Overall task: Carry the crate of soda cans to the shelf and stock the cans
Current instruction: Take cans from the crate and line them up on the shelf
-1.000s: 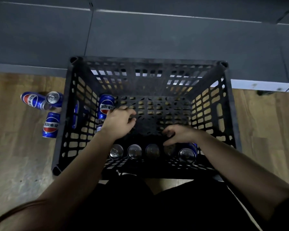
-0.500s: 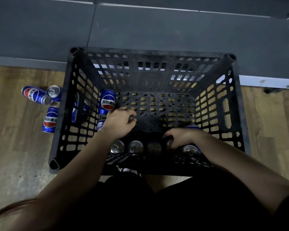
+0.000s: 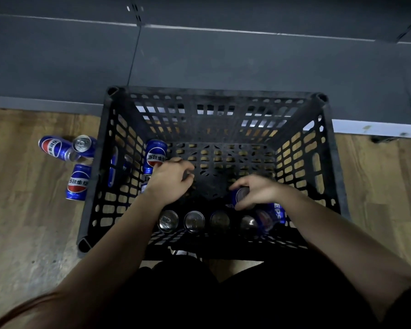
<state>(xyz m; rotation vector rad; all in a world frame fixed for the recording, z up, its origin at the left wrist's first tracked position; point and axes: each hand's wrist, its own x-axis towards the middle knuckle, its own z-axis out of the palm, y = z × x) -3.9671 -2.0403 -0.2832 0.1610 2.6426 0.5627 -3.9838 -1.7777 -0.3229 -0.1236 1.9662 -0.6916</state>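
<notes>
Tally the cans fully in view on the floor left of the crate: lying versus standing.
Blue soda cans lying on their sides: 2
Blue soda can standing upright: 1
Total: 3
Another blue shape shows through the black plastic crate's wall, uncounted.

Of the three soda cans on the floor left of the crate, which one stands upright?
The soda can nearest the far-left corner of the crate: its silver top faces up, while the other two cans lie on their sides.

one crate [image 3: 211, 92], two hands [image 3: 171, 181], about twelve cans [image 3: 156, 155]
</notes>
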